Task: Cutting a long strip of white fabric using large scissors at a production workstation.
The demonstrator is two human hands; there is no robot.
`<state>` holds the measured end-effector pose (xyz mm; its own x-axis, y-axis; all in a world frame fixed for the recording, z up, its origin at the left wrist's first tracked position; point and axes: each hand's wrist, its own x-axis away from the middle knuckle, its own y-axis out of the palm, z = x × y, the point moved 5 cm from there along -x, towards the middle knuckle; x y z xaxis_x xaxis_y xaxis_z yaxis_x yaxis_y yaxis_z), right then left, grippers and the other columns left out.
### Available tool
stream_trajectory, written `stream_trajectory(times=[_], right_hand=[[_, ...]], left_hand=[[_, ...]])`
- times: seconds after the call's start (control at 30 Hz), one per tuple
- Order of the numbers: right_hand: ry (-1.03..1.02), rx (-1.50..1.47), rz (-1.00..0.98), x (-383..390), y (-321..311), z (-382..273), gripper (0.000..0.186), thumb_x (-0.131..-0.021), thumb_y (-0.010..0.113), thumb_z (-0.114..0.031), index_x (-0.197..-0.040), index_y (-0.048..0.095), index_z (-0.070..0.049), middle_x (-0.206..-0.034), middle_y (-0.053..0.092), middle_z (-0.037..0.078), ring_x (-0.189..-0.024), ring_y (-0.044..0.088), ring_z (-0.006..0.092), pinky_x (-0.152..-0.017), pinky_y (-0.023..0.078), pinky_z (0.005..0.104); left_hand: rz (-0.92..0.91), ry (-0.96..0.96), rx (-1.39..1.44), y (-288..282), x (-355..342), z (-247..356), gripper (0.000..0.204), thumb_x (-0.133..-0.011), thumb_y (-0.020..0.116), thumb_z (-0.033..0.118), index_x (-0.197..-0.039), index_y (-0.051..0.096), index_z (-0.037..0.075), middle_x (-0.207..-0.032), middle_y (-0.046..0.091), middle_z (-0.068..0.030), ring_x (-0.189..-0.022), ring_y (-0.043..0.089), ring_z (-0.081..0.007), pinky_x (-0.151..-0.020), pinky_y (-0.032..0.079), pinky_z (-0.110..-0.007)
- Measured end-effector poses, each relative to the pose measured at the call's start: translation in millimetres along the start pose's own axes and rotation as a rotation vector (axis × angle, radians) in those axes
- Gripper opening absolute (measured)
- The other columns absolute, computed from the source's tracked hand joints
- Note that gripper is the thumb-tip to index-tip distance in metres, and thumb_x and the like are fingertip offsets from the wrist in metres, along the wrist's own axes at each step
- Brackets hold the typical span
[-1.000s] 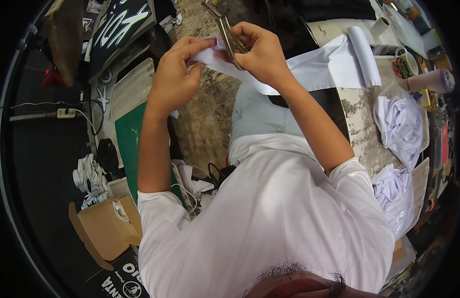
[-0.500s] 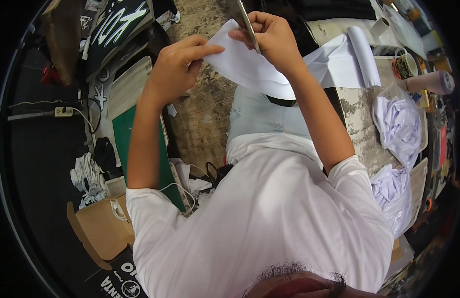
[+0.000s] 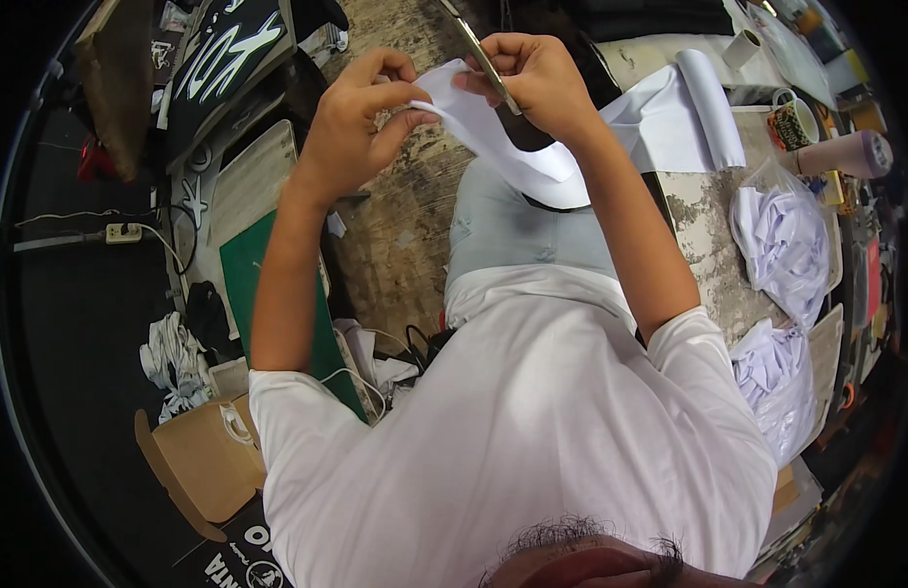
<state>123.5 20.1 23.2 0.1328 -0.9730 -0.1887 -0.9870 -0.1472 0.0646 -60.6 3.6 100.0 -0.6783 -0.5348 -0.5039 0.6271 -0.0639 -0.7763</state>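
Head view: 2 hands [image 3: 444, 113] pinch white sheet [image 3: 517, 157], scissors [image 3: 483, 59].

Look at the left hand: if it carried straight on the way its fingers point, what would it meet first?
Probably the right hand with its scissors; the left hand points rightward along the white fabric strip it already pinches. Depth is uncertain.

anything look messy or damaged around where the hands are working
Nothing in the hands looks damaged: the left hand pinches the white sheet and the right hand holds scissors to it. Around them, though, crumpled white scraps lie on the floor beside an open cardboard box, and the worktop is worn and blotchy.
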Motion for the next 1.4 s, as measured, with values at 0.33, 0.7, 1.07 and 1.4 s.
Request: stream_trajectory(times=[0.33,0.7,1.07,1.4], right_hand=[[-0.008,0.013,-0.072,6,15,6,0.021,-0.076,0.081,-0.01,-0.093,0.073,0.0,-0.072,0.07,0.0,-0.062,0.053,0.0014,-0.058,0.042,0.0201],[0.049,-0.066,-0.154,14,11,4,0.022,-0.077,0.082,-0.012,-0.09,0.068,-0.001,-0.071,0.066,0.0,-0.059,0.054,0.0031,-0.055,0.041,0.0194],[-0.025,-0.132,-0.053,18,13,5,0.026,-0.074,0.086,-0.011,-0.09,0.069,-0.001,-0.071,0.064,-0.003,-0.062,0.05,0.0011,-0.058,0.04,0.0184],[0.032,0.027,-0.042,16,5,13,0.022,-0.078,0.082,-0.005,-0.093,0.066,0.0,-0.086,0.069,0.002,-0.078,0.062,0.004,-0.071,0.049,0.0196]], left_hand=[[0.033,-0.057,0.11,10,2,-16,0.017,-0.079,0.078,0.013,-0.089,0.073,0.001,-0.098,0.066,-0.0092,-0.085,0.065,-0.0231,-0.075,0.05,-0.031],[-0.003,-0.319,0.362,19,8,-27,0.014,-0.077,0.081,0.01,-0.085,0.075,0.0,-0.079,0.068,-0.0035,-0.073,0.06,-0.0089,-0.066,0.047,-0.024],[0.134,-0.384,0.48,23,10,-33,0.019,-0.078,0.081,0.007,-0.092,0.072,-0.002,-0.081,0.068,-0.003,-0.078,0.063,-0.009,-0.069,0.05,-0.022],[-0.052,-0.696,0.453,38,14,-41,0.026,-0.077,0.082,0.004,-0.1,0.071,0.0,-0.089,0.07,-0.004,-0.079,0.064,-0.0088,-0.075,0.053,-0.025]])
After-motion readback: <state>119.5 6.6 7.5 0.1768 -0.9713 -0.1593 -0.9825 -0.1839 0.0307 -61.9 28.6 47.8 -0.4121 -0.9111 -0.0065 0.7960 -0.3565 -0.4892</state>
